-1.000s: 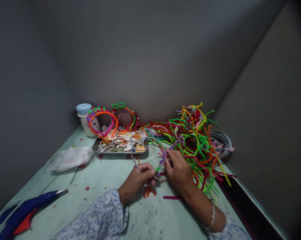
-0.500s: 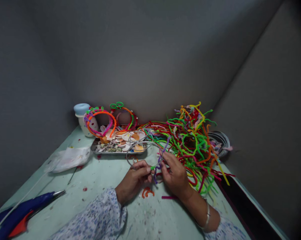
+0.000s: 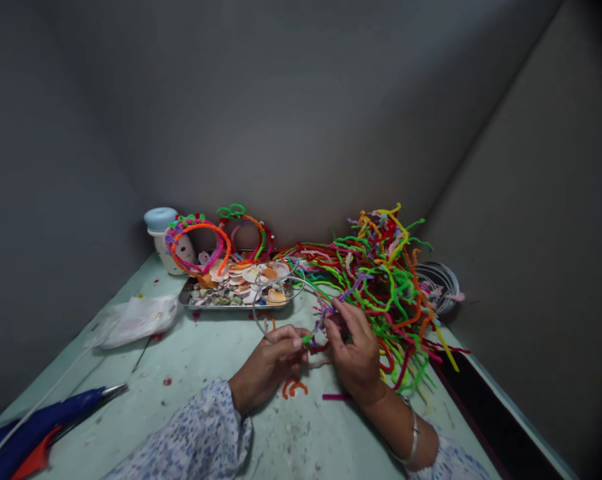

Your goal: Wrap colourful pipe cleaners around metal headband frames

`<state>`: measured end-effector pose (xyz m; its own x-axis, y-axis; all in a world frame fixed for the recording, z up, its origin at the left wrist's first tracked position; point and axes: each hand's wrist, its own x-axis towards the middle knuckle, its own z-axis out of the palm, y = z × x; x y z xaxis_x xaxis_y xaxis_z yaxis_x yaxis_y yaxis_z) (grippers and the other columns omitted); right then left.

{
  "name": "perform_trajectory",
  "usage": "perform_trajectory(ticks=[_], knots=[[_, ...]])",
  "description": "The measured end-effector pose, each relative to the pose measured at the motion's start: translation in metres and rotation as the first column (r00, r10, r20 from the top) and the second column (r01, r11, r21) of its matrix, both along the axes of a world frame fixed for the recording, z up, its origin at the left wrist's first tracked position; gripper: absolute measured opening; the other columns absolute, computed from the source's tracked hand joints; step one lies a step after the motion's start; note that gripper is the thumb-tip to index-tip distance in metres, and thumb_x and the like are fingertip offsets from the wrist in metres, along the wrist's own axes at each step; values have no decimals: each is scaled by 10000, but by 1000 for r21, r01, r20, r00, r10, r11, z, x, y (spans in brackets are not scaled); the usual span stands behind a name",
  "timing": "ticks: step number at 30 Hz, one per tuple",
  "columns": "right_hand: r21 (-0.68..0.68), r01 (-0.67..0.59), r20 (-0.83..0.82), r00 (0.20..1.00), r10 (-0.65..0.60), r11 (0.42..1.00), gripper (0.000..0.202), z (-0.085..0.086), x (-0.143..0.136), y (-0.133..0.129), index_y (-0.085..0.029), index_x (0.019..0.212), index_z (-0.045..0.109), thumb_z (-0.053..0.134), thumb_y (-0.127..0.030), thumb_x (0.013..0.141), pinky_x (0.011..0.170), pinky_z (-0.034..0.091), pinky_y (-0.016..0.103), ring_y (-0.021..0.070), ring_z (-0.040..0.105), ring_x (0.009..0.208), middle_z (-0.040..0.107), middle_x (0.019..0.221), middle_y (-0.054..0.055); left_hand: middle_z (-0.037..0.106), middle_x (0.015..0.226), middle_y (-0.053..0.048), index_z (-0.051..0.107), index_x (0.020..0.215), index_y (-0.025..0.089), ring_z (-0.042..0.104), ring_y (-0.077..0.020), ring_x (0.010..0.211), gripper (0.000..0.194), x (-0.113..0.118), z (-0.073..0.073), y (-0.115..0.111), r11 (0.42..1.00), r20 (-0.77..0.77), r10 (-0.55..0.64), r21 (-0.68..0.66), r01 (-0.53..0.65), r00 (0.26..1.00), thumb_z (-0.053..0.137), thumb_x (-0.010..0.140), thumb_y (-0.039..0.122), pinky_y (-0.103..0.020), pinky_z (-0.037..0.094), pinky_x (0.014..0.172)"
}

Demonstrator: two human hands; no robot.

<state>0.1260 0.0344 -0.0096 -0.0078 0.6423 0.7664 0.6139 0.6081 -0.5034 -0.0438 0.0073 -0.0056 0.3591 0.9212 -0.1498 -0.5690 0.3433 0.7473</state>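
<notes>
My left hand (image 3: 267, 365) pinches a thin grey wire hoop (image 3: 255, 312) between thumb and fingers. A short green pipe cleaner wrap (image 3: 307, 339) shows on the hoop just past my thumb. My right hand (image 3: 357, 357) is closed at the hoop's right side, fingertips gripping a purple pipe cleaner (image 3: 353, 290) that sticks up and to the right. Purple coils seem to sit around the wire by those fingertips, though the fingers partly cover them. Below the hands lie bent orange pipe cleaner pieces (image 3: 295, 388) and a short magenta piece (image 3: 337, 397).
A large tangle of colourful pipe cleaners (image 3: 391, 293) spreads at right, beside a wire coil (image 3: 448, 287). Behind the hoop stands a metal tray (image 3: 231, 307) of shells, with finished headbands (image 3: 203, 227) above it. A lidded jar (image 3: 161, 220), plastic bag (image 3: 141, 320) and blue glue gun (image 3: 55, 417) are left.
The purple pipe cleaner's free end has swung from near upright to slanting right, and its lower tail no longer hangs below the hoop. My right hand has shifted slightly right.
</notes>
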Motion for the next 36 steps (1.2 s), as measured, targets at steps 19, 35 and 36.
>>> perform_trajectory(ticks=[19, 35, 36], knots=[[-3, 118, 17, 993, -118, 993, 251, 3, 5, 8, -180, 1138, 631, 561, -224, 900, 862, 542, 392, 237, 629, 987, 649, 1057, 116, 689, 1095, -141, 469, 746, 153, 705, -165, 683, 179, -4, 1, 0, 978, 118, -198, -43, 204, 973, 630, 818, 185, -165, 394, 464], [-138, -150, -292, 951, 104, 979, 131, -10, 4, -1, -202, 1004, 618, 607, -239, 878, 744, 546, 317, 197, 645, 865, 639, 985, 76, 678, 775, -52, 550, 747, 136, 628, -97, 621, 114, -5, -2, 4, 1000, 128, -20, -3, 21, 992, 657, 787, 129, -193, 492, 632], [-162, -182, -309, 943, 125, 970, 96, -11, 4, 0, -203, 962, 620, 603, -253, 882, 743, 540, 317, 198, 644, 856, 642, 952, 69, 677, 774, -51, 551, 752, 135, 629, -97, 621, 111, -5, -1, 4, 1000, 127, -21, -3, 22, 992, 657, 786, 129, -194, 493, 635]])
